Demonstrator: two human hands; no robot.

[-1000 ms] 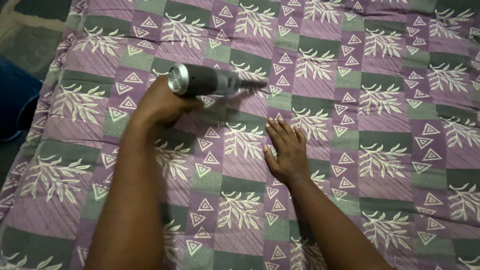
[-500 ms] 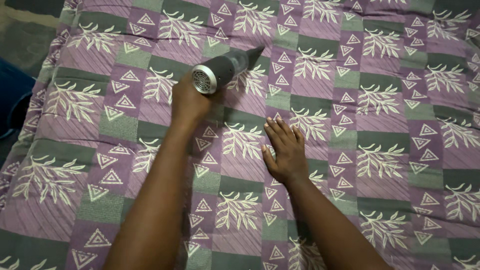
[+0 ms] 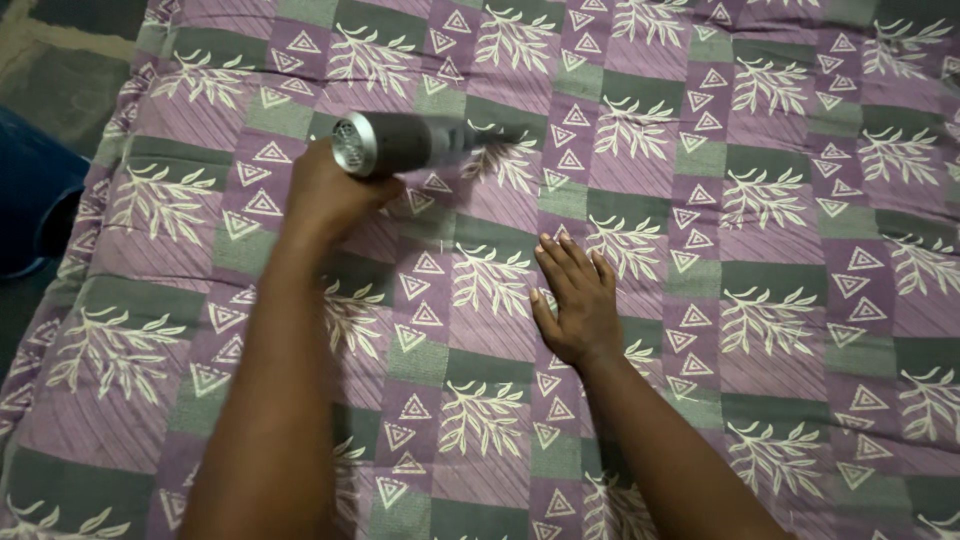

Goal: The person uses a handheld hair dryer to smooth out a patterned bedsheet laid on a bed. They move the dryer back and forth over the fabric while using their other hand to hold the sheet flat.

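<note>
Holding: my left hand (image 3: 325, 190) grips the grey hair dryer (image 3: 400, 143)
Change: nozzle swung back rightward, level again
Right hand (image 3: 572, 300): flat, open on bedspread (image 3: 780, 200)

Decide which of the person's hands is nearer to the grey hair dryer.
Left. The left hand holds the hair dryer above the bedspread; the right hand lies flat on the cloth, apart from it.

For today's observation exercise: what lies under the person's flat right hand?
The right hand rests palm-down on the patterned bedspread, purple and green with leaf and triangle prints. The patch beneath the palm is covered. The left hand holds a grey hair dryer.
</note>
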